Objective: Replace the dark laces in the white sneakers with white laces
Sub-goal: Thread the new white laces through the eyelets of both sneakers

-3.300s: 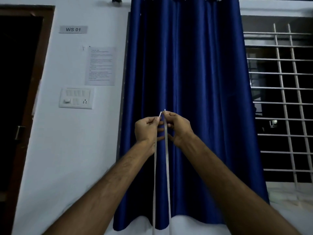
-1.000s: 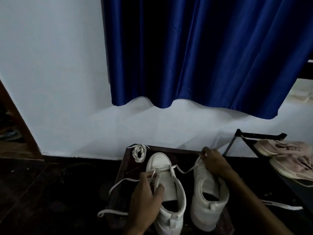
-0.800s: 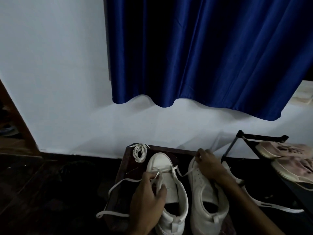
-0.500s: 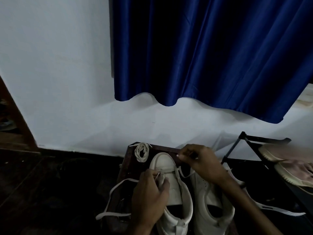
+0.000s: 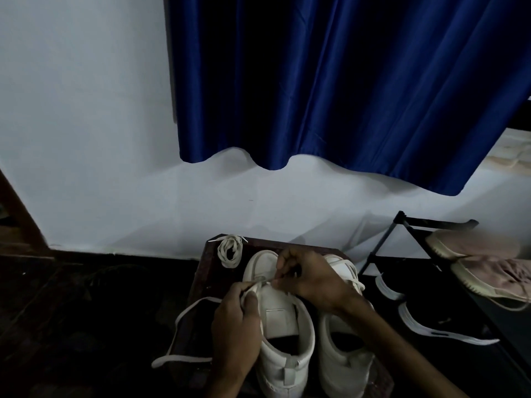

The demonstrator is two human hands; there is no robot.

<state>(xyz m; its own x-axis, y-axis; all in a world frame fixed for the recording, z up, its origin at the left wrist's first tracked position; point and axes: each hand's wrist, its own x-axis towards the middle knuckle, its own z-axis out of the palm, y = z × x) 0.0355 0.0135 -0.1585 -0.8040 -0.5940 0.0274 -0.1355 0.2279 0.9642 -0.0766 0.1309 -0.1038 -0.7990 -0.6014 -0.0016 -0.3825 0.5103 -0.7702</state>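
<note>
the right hand (image 5: 313, 278) has left the right white sneaker (image 5: 343, 360), where it lay a second ago, and crossed over to the left white sneaker (image 5: 283, 320), meeting the left hand (image 5: 238, 331) above its tongue. both hands are closed in a pinch on the white lace (image 5: 184, 360): the left thumb and curled fingers hold it at the sneaker's left side, and the right fingertips nip the short stretch that runs across the front eyelets. whether the lace tip sits inside an eyelet cannot be told, as the fingers cover it. the rest of that lace loops out to the left, off the edge of the dark wooden stool (image 5: 205, 271) and back toward the left wrist. the two sneakers stand side by side on the stool, toes toward the white wall (image 5: 86, 139). a second white lace, coiled (image 5: 230, 251), lies on the stool's far left corner, apart from the sneakers. a blue curtain (image 5: 344, 81) hangs above. to the right stands a black rack (image 5: 402, 225) bearing a pair of pinkish shoes (image 5: 488, 257).
</note>
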